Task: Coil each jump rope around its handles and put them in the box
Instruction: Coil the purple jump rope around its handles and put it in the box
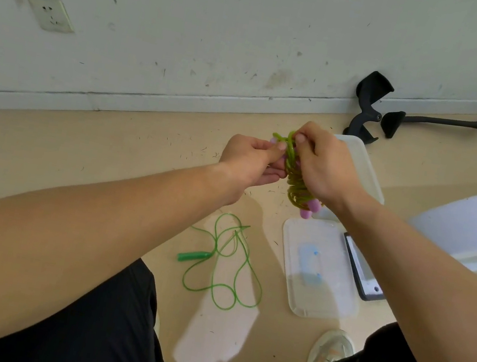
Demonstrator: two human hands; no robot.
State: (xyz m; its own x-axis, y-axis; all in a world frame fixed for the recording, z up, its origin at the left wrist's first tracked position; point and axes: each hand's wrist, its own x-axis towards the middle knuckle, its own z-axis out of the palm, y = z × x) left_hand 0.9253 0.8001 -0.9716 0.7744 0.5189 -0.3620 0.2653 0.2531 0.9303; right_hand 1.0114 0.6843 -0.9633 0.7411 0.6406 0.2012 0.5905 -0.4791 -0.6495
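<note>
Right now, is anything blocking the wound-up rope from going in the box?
Nothing visible. The left hand and right hand hold the coiled rope just in front of the clear box; its lid lies apart on the floor.

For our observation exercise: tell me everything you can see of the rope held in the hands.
The rope is thin, glossy and green, plastic by its look, wound in tight coils round two pink handles held together. The bundle stands near upright in the air, in front of the clear box. Rounded handle ends poke out below the coils. The left hand grips its upper part from the side; the right hand pinches a turn at the top. Nothing else touches it.
</note>
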